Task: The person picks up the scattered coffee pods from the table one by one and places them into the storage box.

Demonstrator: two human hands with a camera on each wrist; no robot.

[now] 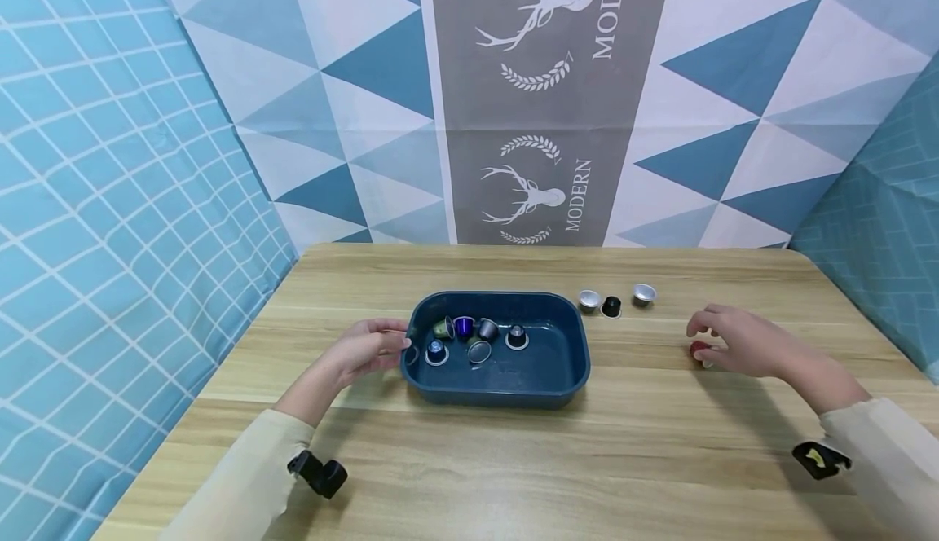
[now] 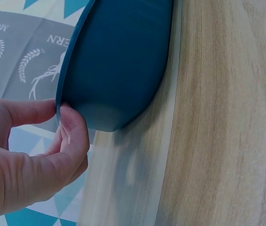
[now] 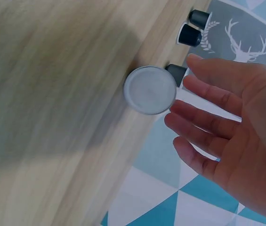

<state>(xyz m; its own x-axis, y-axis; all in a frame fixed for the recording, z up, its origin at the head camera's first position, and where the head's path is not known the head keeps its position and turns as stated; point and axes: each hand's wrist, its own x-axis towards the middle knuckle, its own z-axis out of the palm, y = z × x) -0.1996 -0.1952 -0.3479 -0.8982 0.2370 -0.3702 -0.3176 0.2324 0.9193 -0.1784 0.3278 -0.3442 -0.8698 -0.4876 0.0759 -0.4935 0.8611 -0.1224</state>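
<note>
Nearest were the pale sleeves (image 1: 235, 476), a black camera (image 1: 328, 478) at each wrist, over the wooden table (image 1: 469, 484). The hands were well apart. The left hand (image 1: 363, 349) pinched the rim of the blue tray (image 1: 499, 398) at its left end. The right hand (image 1: 744, 341) was at the red capsule (image 1: 698, 348) on the table, right of the tray, fingers loosely bent and spread; whether its fingertips touched could not be told. In the tray, a blue capsule (image 1: 436, 351) and a dark capsule (image 1: 517, 336) stood lid down; green (image 1: 443, 328), purple (image 1: 464, 327) and grey (image 1: 487, 329) ones lay behind a pale-lidded one (image 1: 479, 352). Farther back, a black capsule (image 1: 611, 306) stood between two pale-topped ones (image 1: 644, 294), before the patterned backdrop (image 1: 543, 109).
</note>
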